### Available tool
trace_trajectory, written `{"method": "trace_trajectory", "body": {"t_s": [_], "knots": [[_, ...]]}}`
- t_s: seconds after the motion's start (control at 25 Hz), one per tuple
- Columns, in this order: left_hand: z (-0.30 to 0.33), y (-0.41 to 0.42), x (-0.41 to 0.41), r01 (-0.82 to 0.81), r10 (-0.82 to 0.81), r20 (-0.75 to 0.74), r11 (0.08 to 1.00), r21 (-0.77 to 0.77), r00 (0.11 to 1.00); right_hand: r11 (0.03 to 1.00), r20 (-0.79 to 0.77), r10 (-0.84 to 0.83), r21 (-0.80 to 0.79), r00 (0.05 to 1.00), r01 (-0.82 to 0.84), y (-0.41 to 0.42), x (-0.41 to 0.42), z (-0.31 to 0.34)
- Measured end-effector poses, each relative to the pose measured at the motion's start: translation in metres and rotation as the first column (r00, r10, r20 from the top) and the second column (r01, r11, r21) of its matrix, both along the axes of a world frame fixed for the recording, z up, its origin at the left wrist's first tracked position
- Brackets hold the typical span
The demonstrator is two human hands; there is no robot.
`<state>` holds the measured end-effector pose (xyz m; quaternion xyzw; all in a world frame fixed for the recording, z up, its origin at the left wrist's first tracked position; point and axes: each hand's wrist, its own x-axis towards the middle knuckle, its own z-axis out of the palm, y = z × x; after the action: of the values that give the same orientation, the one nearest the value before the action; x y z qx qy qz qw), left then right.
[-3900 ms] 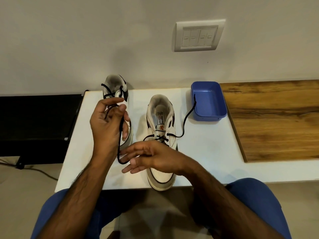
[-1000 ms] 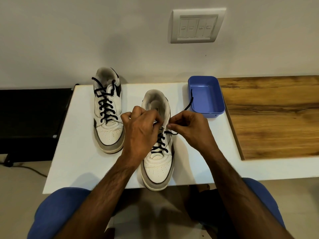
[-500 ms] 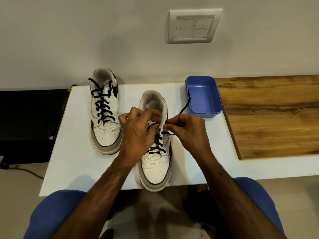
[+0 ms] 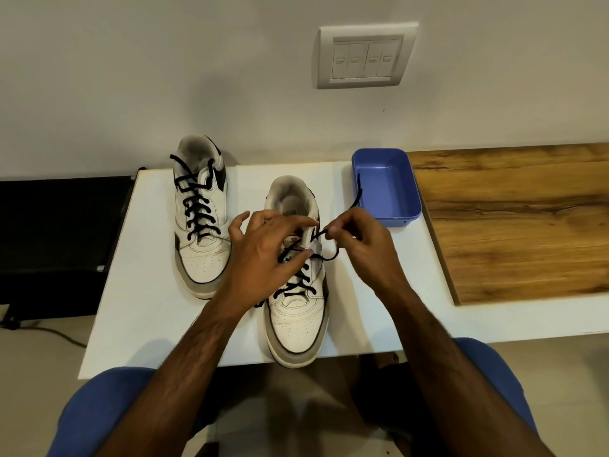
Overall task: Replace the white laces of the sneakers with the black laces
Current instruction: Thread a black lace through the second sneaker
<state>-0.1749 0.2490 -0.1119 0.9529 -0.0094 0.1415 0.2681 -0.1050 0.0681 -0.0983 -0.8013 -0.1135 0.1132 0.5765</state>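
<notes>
I'm lacing the near shoe [image 4: 298, 321], the one whose toe hangs just over the desk's [image 4: 138, 308] front edge. The far shoe [image 4: 201, 219], toward the back left corner, is already black-laced to the top, so that one's done. No white laces in sight.

My right hand [image 4: 357, 242] pinches the black lace [image 4: 329, 255] near its tip, thumb and forefinger closed on it just beside the upper right eyelets. The lace loops out under that hand, and a loose end [image 4: 357, 192] runs up behind it over the rim of the blue tray [image 4: 413, 189] at the back edge. My left hand [image 4: 263, 255] rests over the tongue, fingers spread and lightly curved, steadying the eyelet flap. I can't quite tell whether the fingertips pinch the flap or only press it; they're partly hidden.

The lower rows are crossed in black and the top ones are open, so I'd call this the closing stretch of the second shoe.

Next I need to aim the tip into the next free eyelet on the right side, keep the flap lifted with my left, then draw the slack through evenly.
</notes>
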Motion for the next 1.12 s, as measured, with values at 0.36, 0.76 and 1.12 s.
{"method": "trace_trajectory", "body": {"t_s": [0.36,0.76,1.12], "knots": [[0.013,0.012,0.002,-0.001,-0.048,-0.13,0.938,-0.346,0.99,0.997,-0.122,0.062,0.06,0.991,-0.055,0.008,-0.01,0.005],[0.011,0.02,0.002,0.038,-0.079,-0.129,0.955,-0.296,0.988,0.982,0.107,0.043,0.18,0.993,-0.062,0.0,0.0,0.006],[0.007,0.02,0.002,0.051,-0.096,-0.127,0.948,-0.315,0.987,0.967,0.038,0.155,-0.21,0.987,-0.144,-0.007,0.004,0.005]]}}
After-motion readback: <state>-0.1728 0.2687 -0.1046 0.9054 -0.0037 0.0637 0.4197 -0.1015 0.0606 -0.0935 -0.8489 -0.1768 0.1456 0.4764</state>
